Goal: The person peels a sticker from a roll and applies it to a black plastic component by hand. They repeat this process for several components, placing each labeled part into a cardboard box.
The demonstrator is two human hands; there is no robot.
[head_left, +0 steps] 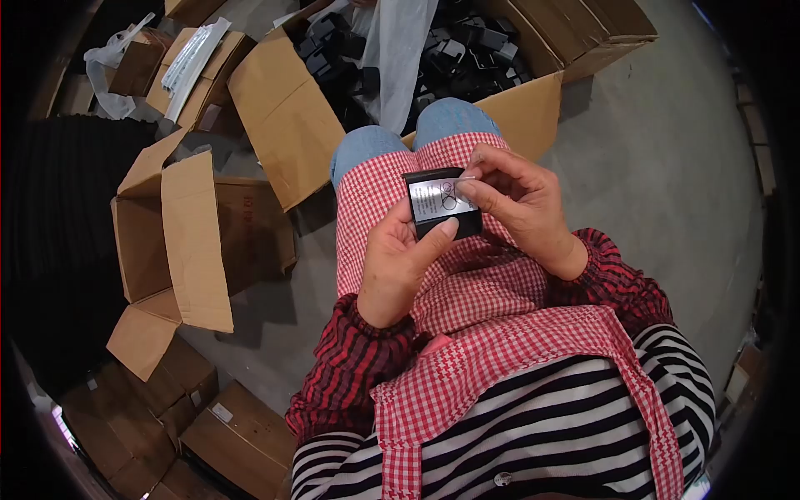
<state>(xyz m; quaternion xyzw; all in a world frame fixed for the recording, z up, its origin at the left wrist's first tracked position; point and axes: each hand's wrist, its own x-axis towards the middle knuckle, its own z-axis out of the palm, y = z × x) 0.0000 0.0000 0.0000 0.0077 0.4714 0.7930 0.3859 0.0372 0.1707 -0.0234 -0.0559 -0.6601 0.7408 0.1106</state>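
Note:
My left hand is closed around the lower left of a small black plastic piece, held above my lap, its thumb lying across the lower edge. On the face of the piece is a silver label with printed lines and a round dark marking. At the label's right edge, my right hand pinches with thumb and forefinger. Whether it grips the label's edge, a clear film or the piece itself is too small to make out.
Beyond my knees stands a large open cardboard box full of black plastic parts, with a clear plastic bag hanging in it. At left are an open carton, closed boxes and a carton topped with silver sheets.

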